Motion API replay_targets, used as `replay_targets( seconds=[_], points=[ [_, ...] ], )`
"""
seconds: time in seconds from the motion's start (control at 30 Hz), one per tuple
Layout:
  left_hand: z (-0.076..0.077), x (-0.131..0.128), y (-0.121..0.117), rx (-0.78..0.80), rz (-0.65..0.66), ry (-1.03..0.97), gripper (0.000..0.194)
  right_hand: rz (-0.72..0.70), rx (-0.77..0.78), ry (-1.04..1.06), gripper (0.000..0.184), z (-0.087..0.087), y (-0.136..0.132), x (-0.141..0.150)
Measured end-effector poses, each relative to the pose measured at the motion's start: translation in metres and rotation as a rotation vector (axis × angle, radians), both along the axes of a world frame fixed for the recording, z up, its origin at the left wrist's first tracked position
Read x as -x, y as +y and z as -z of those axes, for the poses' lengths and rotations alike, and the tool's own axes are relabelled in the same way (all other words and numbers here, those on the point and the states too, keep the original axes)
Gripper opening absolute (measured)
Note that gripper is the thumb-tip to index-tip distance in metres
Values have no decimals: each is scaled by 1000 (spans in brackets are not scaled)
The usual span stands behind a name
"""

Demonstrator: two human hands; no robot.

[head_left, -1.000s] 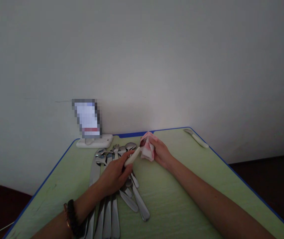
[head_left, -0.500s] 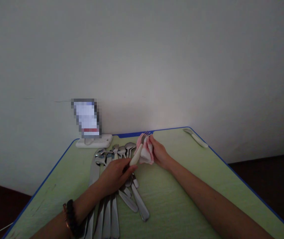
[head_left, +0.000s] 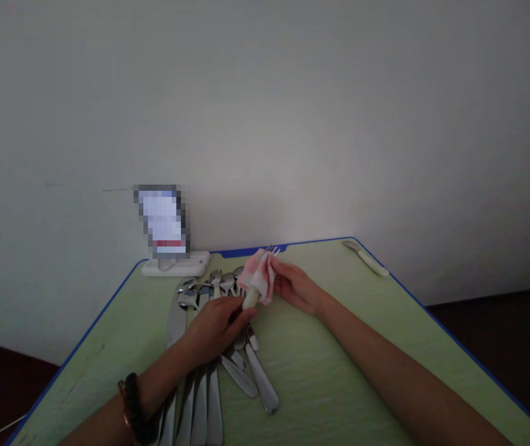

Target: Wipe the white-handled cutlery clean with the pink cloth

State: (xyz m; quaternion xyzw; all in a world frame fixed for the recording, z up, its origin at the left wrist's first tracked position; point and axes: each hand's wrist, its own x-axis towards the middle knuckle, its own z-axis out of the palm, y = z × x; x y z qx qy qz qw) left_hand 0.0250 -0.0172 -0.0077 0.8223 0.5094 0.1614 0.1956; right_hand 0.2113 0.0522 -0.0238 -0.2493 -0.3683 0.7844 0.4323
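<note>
- Head view: fork point(head_left: 251, 297) between both hands
- Left hand point(head_left: 221, 322) clamped on its pale handle point(head_left: 249, 301)
- Right hand point(head_left: 296, 287) gripping pink cloth point(head_left: 256, 271) around the fork, tines point(head_left: 276, 251) showing beyond

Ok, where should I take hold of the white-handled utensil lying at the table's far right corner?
Probably by the thick pale handle, from the near side: the utensil lies with that handle slanting toward the near right, metal head pointing away.

Pink cloth point(head_left: 259, 272), farther left than before, now over neck and upper handle of fork point(head_left: 250, 300)
</note>
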Motion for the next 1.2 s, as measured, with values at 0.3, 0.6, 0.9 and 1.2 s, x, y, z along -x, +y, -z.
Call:
replay_targets(
  seconds=[0.3, 0.6, 0.9, 1.2],
  points=[
    [-4, -2, -1, 3, -2, 13, 36, -181, -68, -47, 27, -5, -10, -1],
    [0, 0, -1, -44, 10, 39, 33, -149, -53, -76, 26, -4, -10, 2],
    [1, 1, 0, -55, 1, 44, 31, -116, -91, -115, 31, -6, -12, 8],
    [-1, -2, -2, -63, 13, -10, 36, 55, 12, -57, 24, -2, -9, 12]
  ],
)
